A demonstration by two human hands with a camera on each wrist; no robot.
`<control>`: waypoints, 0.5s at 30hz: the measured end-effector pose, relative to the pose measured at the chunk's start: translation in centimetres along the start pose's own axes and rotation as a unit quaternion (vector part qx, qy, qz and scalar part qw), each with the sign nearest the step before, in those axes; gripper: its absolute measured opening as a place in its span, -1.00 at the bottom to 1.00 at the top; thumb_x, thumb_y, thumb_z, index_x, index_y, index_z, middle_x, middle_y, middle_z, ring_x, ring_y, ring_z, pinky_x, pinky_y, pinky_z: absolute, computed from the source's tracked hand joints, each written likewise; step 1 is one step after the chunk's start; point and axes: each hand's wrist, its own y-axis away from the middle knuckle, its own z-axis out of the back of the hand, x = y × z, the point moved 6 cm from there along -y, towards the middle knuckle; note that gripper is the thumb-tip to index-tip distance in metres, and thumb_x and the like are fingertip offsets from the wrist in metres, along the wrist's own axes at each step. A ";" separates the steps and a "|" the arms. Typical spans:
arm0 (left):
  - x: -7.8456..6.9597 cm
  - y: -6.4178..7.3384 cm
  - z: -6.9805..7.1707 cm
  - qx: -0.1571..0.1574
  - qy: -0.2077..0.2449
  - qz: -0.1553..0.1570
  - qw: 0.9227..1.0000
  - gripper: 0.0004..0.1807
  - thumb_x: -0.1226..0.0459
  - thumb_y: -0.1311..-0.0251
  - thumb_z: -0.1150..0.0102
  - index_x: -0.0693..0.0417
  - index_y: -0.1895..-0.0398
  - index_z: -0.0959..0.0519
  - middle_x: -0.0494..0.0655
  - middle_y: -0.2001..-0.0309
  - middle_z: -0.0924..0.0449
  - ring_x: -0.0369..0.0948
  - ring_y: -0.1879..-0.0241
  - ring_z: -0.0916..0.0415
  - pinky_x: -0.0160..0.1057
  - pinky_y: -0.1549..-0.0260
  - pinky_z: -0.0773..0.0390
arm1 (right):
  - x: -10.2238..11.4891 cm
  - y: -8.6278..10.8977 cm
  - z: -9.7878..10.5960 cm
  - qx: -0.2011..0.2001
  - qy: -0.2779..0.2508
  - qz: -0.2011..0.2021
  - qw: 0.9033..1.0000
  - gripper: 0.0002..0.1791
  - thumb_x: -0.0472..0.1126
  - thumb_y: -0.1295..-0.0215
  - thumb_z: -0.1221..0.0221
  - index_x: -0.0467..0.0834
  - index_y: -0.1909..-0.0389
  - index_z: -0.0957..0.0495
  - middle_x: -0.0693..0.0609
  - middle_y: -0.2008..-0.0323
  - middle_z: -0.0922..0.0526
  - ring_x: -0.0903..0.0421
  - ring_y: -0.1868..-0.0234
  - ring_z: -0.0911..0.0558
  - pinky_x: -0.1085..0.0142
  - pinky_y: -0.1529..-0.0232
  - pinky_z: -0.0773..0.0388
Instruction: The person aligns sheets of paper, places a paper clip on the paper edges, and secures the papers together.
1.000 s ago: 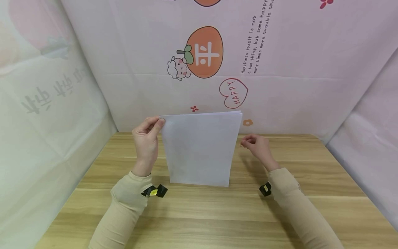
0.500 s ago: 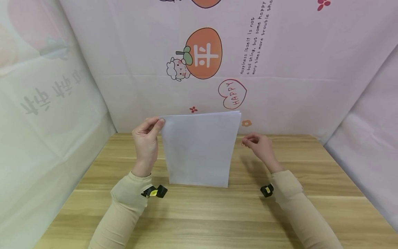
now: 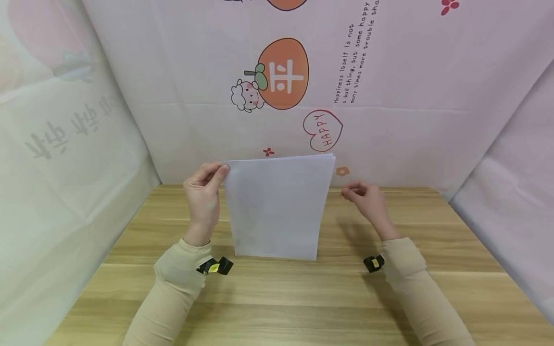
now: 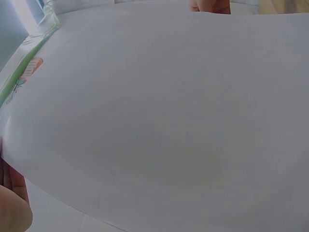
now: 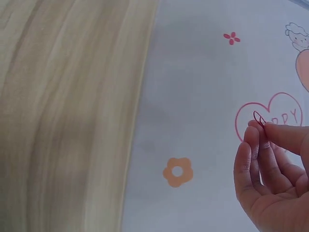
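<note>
Several white sheets of paper (image 3: 279, 206) hang upright in the head view, their lower edge close over the table. My left hand (image 3: 203, 197) pinches their upper left corner between thumb and fingers. At the upper right corner the sheets part slightly. To the right of the paper and apart from it, my right hand (image 3: 370, 204) pinches a small red paper clip (image 5: 258, 117) between thumb and fingertips; its looped end sticks out in the right wrist view. The paper fills most of the left wrist view, where the left thumb (image 4: 13, 212) shows at the lower left edge.
The wooden table (image 3: 277, 298) reaches back to a white printed cloth wall (image 3: 195, 129) with an orange fruit drawing and a heart. Pale cloth walls also stand at left and right. Black wrist cameras (image 3: 224, 265) sit on both sleeves.
My right hand has moved a little to the right, away from the paper, still pinching the paper clip. The left hand and the sheets have stayed almost in place.
</note>
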 end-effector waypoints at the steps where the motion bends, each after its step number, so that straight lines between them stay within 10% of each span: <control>1: 0.0 0.0 0.0 -0.001 0.000 0.000 1.000 -0.73 0.62 -0.03 -0.22 0.09 0.44 -0.74 -0.16 0.48 -0.64 -0.30 0.40 -0.53 -0.47 0.35 -0.54 | 0.0 0.0 0.1 -0.003 0.002 -0.001 1.000 -0.72 0.03 -0.30 -0.16 -0.10 0.20 -0.62 -0.07 0.28 -0.73 0.30 0.34 -0.63 0.45 0.32 -0.53; 9: 0.1 0.0 0.0 -0.005 0.000 -0.001 1.000 -0.73 0.62 -0.01 -0.23 0.09 0.45 -0.74 -0.16 0.48 -0.64 -0.31 0.40 -0.52 -0.48 0.36 -0.54 | 0.8 0.1 0.9 -0.005 -0.008 0.000 1.000 -0.68 0.06 -0.32 -0.13 -0.12 0.19 -0.61 -0.08 0.26 -0.72 0.04 0.24 -0.67 0.45 0.32 -0.51; 15: 0.2 0.0 0.0 -0.002 0.005 -0.003 1.000 -0.73 0.63 -0.01 -0.22 0.11 0.44 -0.74 -0.16 0.48 -0.64 -0.30 0.41 -0.52 -0.48 0.37 -0.53 | 1.5 0.2 1.4 -0.016 -0.020 0.016 1.000 -0.71 0.01 -0.32 -0.15 -0.14 0.20 -0.61 -0.10 0.27 -0.71 0.22 0.33 -0.65 0.50 0.36 -0.50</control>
